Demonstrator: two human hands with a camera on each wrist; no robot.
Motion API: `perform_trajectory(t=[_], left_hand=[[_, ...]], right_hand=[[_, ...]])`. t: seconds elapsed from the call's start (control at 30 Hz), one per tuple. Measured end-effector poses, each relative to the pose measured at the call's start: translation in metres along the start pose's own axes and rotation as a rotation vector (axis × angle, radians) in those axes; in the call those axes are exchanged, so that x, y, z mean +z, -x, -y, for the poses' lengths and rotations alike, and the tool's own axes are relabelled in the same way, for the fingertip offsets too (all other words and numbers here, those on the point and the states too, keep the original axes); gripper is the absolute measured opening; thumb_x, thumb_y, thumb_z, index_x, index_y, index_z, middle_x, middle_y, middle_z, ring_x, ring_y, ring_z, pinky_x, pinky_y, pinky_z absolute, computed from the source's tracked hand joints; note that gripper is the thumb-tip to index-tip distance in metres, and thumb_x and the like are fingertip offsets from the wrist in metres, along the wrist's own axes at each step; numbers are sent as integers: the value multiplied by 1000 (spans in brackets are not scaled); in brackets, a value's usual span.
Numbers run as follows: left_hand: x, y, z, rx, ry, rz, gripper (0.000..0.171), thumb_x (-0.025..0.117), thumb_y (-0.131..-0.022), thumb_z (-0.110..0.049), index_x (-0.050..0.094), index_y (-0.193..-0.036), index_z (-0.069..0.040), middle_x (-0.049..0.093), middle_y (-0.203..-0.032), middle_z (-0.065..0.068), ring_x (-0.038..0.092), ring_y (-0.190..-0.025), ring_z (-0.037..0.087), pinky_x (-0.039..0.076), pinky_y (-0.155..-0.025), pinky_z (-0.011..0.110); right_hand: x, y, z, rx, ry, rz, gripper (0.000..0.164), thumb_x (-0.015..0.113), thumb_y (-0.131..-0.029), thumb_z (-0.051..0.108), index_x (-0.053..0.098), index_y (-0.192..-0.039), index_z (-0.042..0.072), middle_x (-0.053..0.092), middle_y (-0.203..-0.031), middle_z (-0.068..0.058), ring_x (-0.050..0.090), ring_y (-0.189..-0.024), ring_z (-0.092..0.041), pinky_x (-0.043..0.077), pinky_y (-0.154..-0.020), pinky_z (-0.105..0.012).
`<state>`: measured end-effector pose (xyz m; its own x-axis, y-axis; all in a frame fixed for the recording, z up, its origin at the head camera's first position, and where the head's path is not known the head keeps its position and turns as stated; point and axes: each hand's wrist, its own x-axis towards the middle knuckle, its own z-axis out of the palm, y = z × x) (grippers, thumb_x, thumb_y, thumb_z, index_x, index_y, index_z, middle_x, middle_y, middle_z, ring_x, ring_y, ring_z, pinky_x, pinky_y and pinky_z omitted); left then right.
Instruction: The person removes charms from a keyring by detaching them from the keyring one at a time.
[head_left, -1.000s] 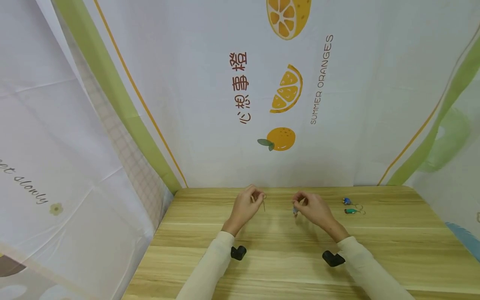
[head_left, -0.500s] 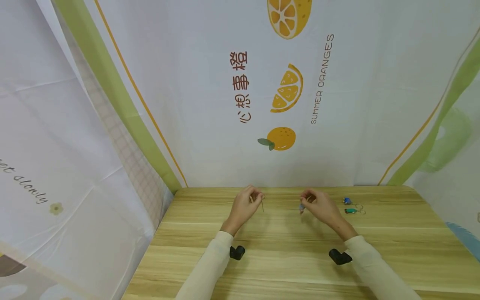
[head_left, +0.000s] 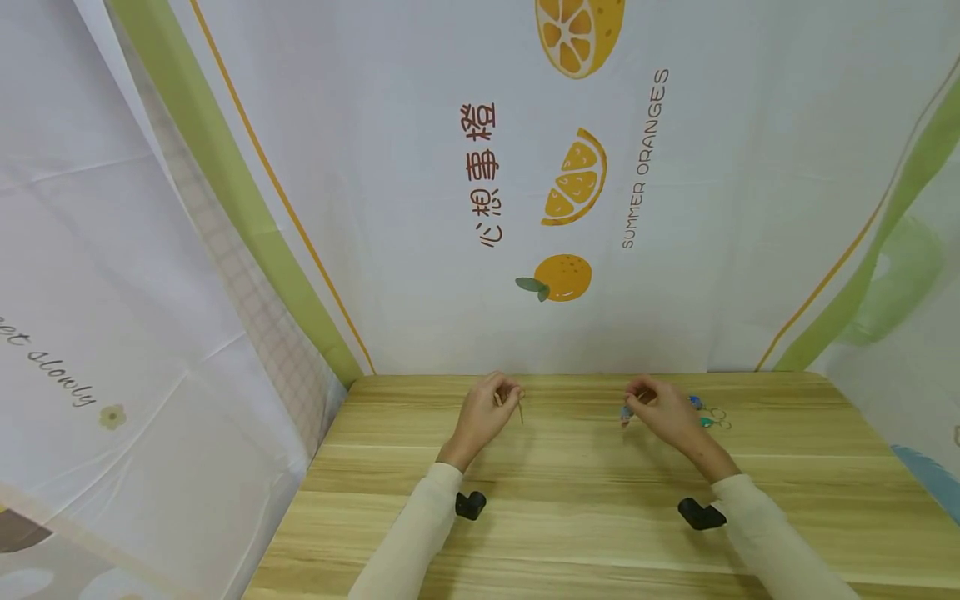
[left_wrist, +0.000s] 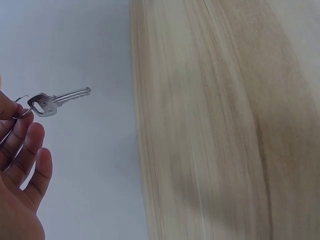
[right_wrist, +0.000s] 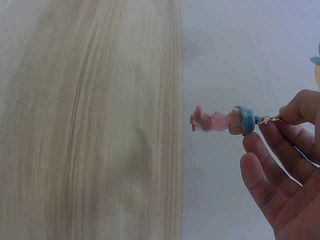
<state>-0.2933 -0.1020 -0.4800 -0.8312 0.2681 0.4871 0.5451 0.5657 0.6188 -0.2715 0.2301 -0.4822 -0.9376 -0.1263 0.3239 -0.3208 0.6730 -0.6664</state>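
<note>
My left hand (head_left: pixel 483 414) pinches a thin metal ring between thumb and forefinger, and a silver key (left_wrist: pixel 47 104) hangs from that ring over the table. To the right, my right hand (head_left: pixel 663 410) holds a keychain by its small gold chain. The keychain's figurine (right_wrist: pixel 220 120) has a pink body and a blue-green cap, and it dangles below the fingertips. Beyond the right hand lie a blue keychain (head_left: pixel 697 402) and a green keychain (head_left: pixel 707 422) with metal rings, both partly covered by that hand in the head view.
A wood-grain table (head_left: pixel 570 517) lies under both hands. Behind it hangs a white cloth (head_left: pixel 420 275) printed with oranges and lettering, and another printed cloth (head_left: pixel 150 333) borders the left side. Black wrist mounts (head_left: pixel 701 514) sit below the sleeves.
My right hand has moved rightward with the figurine keychain, toward the two lying keychains. The left hand has shifted slightly left, still holding the key by its ring.
</note>
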Motion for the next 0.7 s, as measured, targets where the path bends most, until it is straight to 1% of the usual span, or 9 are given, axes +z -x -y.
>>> perform_trajectory(t=[0.07, 0.2, 0.33, 0.47, 0.57, 0.7], left_hand=[[-1, 0, 1, -6, 4, -4, 14, 67, -106, -14, 76, -109, -3, 71, -93, 3, 60, -80, 12, 51, -68, 21], [-4, 0, 3, -25, 7, -12, 14, 67, -106, -15, 77, -108, -5, 71, -93, 2, 61, -80, 11, 50, -68, 22], [-6, 0, 6, -45, 13, -11, 14, 66, -107, -17, 77, -109, -8, 72, -95, 1, 61, -82, 10, 51, -69, 22], [-8, 2, 10, -61, 21, -14, 13, 66, -107, -18, 76, -108, -9, 71, -94, 2, 60, -81, 11, 50, -68, 23], [-10, 3, 12, -91, 24, -11, 13, 66, -107, -19, 76, -109, -10, 71, -95, 1, 60, -81, 11, 49, -67, 23], [-12, 5, 17, -133, 27, -2, 15, 65, -108, -19, 75, -112, -8, 70, -96, 1, 59, -83, 11, 49, -69, 23]], right_hand=[[-4, 1, -3, -5, 4, -8, 14, 67, -104, 12, 72, -110, 1, 75, -103, -12, 70, -92, -27, 57, -77, -40], [-10, 3, -9, -3, 20, -16, 15, 67, -104, 15, 73, -111, 3, 75, -102, -10, 71, -93, -27, 57, -77, -38], [-15, 6, -17, 19, 14, -10, 17, 66, -105, 17, 73, -114, 4, 75, -104, -11, 71, -96, -27, 56, -77, -34], [-21, 9, -24, 47, -2, -4, 20, 65, -107, 19, 73, -116, 4, 75, -106, -12, 70, -97, -27, 56, -72, -28], [-25, 12, -29, 69, -16, 1, 21, 64, -108, 20, 72, -117, 4, 74, -107, -12, 68, -96, -23, 57, -67, -26], [-31, 16, -35, 86, -10, -3, 22, 63, -108, 22, 72, -117, 4, 74, -107, -12, 65, -90, -14, 56, -63, -26]])
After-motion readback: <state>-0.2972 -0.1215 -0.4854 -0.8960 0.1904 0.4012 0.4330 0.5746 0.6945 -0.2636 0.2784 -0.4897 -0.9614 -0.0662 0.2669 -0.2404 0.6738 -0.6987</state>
